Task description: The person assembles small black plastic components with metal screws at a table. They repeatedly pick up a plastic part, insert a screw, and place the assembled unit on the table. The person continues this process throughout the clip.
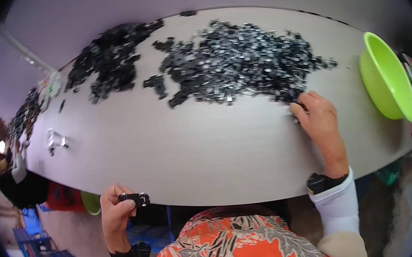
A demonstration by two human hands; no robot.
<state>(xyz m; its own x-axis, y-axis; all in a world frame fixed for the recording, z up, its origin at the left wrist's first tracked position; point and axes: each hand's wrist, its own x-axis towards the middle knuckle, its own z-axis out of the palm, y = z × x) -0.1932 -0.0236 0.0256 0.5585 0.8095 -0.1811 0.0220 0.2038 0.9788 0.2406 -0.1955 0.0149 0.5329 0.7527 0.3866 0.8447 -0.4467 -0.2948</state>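
Observation:
Near the table's front edge, my left hand pinches a small black part with shiny metal spots between thumb and fingers. Farther off to the right, my right hand is at the lower right border of a big heap of small black and silvery parts. Its fingers are closed at the pile, with a small dark piece partly showing by the fingertips; its kind is too small to tell. Both wrists carry black bands.
A second pile of dark parts lies at the back left of the pale table. A silvery metal object sits at the left. A lime-green basin stands tilted at the right. Another person is at the far left.

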